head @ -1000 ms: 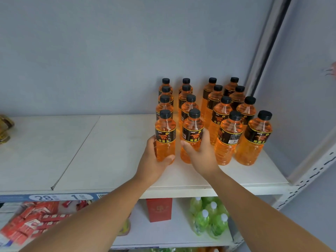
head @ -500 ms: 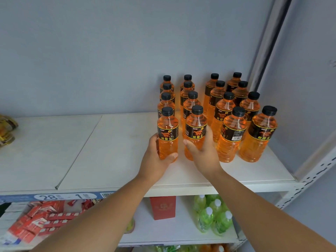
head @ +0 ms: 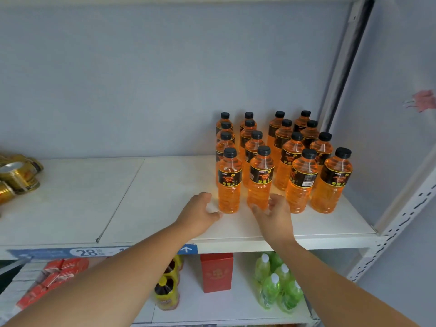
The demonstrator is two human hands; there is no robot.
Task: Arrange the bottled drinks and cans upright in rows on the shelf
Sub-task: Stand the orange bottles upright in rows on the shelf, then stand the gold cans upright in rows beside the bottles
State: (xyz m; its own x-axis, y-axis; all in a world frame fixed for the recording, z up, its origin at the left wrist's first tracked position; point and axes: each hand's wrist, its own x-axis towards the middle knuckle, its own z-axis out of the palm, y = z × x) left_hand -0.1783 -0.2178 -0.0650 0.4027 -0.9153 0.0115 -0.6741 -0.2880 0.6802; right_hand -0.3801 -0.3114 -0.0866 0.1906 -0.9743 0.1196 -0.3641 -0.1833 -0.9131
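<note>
Presently both hands hold nothing. My left hand (head: 200, 213) hangs loosely spread just left of the front-left bottle (head: 229, 185). My right hand (head: 274, 214) is equally slack at the base of the second front bottle (head: 260, 182) (contact there I cannot confirm). The orange bottles (head: 343, 180) stand upright in four files at the right end of the shelf (head: 165, 197); gold cans (head: 18, 175) sit askew at its far left.

Judgement: the full bottles will be weighty, stiff-walled and tall enough to topple neighbours. Grip them round the ribbed body below the label, not by the cap. The cans are probably lighter and dent easily.
</note>
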